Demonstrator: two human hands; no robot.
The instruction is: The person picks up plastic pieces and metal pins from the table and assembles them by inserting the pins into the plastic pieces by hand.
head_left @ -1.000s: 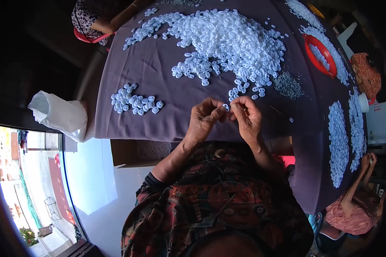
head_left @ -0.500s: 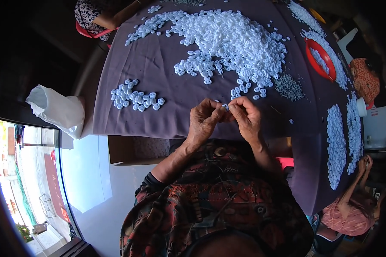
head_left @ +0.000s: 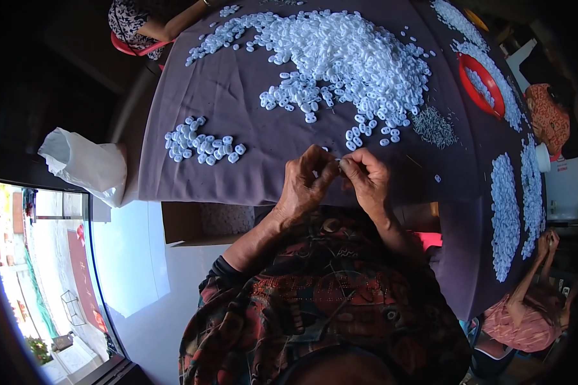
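Over the purple cloth (head_left: 237, 96), both hands' fingers (head_left: 327, 168) pinch a small white piece (head_left: 338, 162).

Even daylight on the purple tablecloth (head_left: 237, 96), overexposed lower-left window (head_left: 58, 269), dark vignetted corners, strong fisheye bending, sharp centre.

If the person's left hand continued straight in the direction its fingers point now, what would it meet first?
The left hand points rightwards at the right hand. Their fingertips already meet around a tiny white piece, so it would press into the right hand's fingers first, probably.

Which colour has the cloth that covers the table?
The cloth is greyish purple, in the head view.
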